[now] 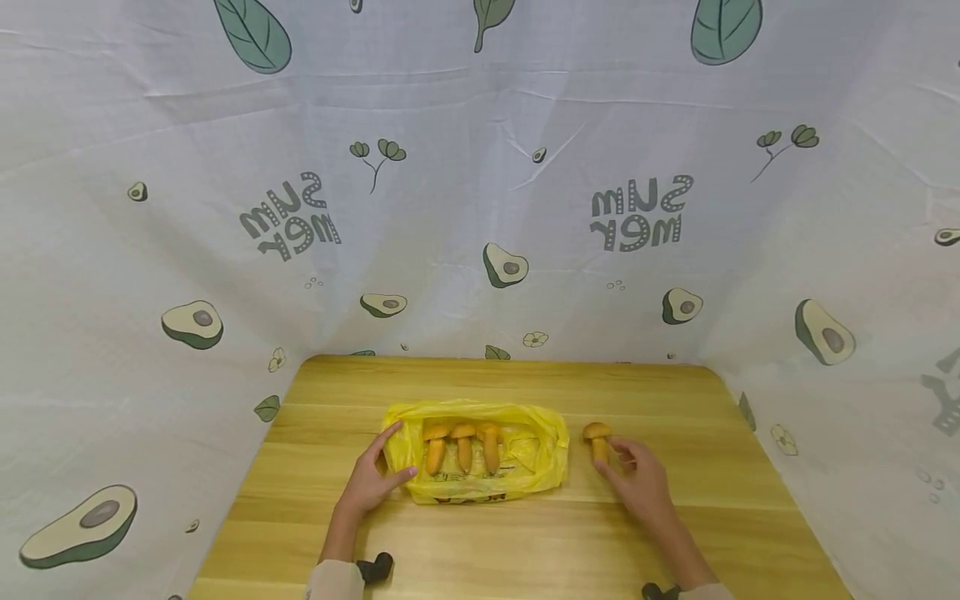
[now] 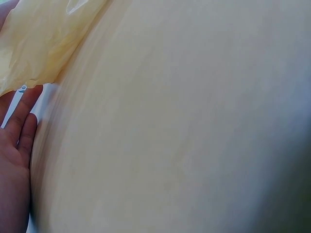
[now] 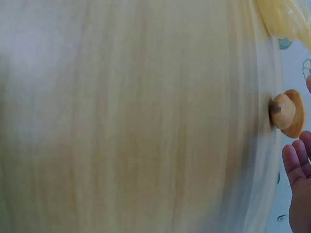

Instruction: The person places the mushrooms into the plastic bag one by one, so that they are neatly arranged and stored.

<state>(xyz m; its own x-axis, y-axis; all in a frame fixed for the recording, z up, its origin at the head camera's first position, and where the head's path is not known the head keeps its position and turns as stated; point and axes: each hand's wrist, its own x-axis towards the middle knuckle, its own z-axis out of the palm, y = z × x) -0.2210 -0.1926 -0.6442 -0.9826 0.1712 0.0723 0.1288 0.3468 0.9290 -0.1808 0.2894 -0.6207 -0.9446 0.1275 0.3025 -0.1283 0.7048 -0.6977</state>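
A yellow plastic bag (image 1: pixel 551 479) lies spread on the table with its mouth facing up. Inside it, three orange-brown mushrooms (image 1: pixel 464 450) lie in a row, caps toward the far side. My left hand (image 1: pixel 367 482) is at the bag's left end, thumb and forefinger spread at its near and far edges. The other left fingers look straight under the bag's edge in the left wrist view. Right of the bag, a fourth mushroom (image 1: pixel 597 435) rests on the table. My right hand (image 1: pixel 639 482) reaches around its stem, and the right wrist view shows thumb and fingers apart on either side.
The wooden table (image 1: pixel 510 550) ends at a white cloth (image 1: pixel 465 192) printed with avocados and leaves, which hangs behind and at both sides. Dark straps (image 1: pixel 377 568) sit at the wrists, below beige sleeves.
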